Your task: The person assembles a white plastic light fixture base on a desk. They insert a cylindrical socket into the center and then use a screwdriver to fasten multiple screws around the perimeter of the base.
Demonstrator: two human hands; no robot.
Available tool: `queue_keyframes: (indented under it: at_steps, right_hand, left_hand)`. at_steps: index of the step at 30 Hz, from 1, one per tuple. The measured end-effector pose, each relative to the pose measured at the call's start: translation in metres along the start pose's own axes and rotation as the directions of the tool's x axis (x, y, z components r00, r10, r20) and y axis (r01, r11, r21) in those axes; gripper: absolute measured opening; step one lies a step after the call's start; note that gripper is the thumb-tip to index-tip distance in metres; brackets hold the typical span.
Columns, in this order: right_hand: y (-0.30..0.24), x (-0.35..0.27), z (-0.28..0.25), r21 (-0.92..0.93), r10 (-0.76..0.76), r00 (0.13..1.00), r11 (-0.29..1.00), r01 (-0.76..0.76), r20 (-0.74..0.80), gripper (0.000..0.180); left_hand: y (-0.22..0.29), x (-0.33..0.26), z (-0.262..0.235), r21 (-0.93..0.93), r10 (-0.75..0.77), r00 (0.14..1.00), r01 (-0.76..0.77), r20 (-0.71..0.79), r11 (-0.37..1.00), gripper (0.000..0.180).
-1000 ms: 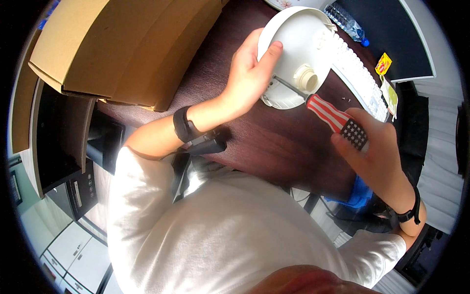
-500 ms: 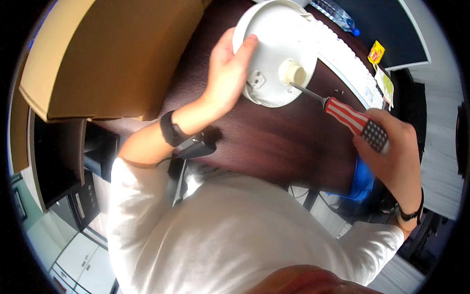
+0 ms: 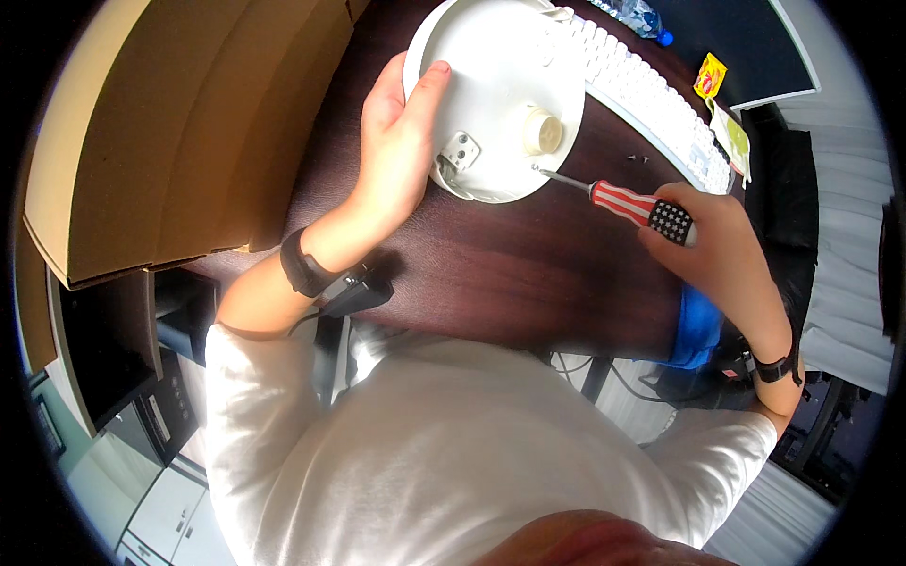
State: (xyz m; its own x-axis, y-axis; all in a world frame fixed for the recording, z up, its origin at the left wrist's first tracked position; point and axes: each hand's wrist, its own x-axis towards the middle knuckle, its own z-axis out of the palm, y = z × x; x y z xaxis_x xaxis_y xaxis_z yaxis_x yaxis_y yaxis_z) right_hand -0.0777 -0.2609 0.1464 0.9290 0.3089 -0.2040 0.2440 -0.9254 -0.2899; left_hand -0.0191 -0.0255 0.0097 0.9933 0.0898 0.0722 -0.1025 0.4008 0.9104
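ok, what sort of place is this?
Probably a computer desk in a home or small office, can't tell which: a white keyboard lies on a dark wood-look desk, with what seems to be a monitor beyond it.

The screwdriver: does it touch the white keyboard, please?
Apart. The head view shows it: a strip of dark desk is visible between the striped screwdriver and the keyboard.
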Motion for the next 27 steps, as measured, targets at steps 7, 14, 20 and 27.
queue_keyframes:
  at_steps: [7, 14, 20, 27]
  right_hand:
    - [0.003, 0.0, 0.003, 0.005, 0.0, 1.0, 1.0, 0.0, -0.018, 0.022]
    - [0.001, -0.012, -0.004, 0.117, 0.024, 0.995, 0.993, -0.013, -0.096, 0.024]
    - [0.016, -0.015, 0.004, 0.3, 0.056, 0.975, 0.954, 0.012, -0.216, 0.028]
    - [0.034, 0.0, 0.034, 0.707, 0.225, 0.954, 0.707, -0.019, -0.199, 0.028]
  left_hand:
    - [0.001, 0.001, -0.001, 0.008, -0.022, 1.0, 0.022, 0.008, 1.0, 0.023]
    - [0.005, 0.004, -0.007, 0.026, -0.113, 0.992, 0.112, 0.063, 0.993, 0.034]
    - [0.0, 0.014, -0.012, 0.284, 0.081, 0.994, -0.057, -0.075, 0.957, 0.059]
    - [0.015, 0.018, -0.017, 0.718, 0.382, 0.874, -0.472, 0.302, 0.511, 0.04]
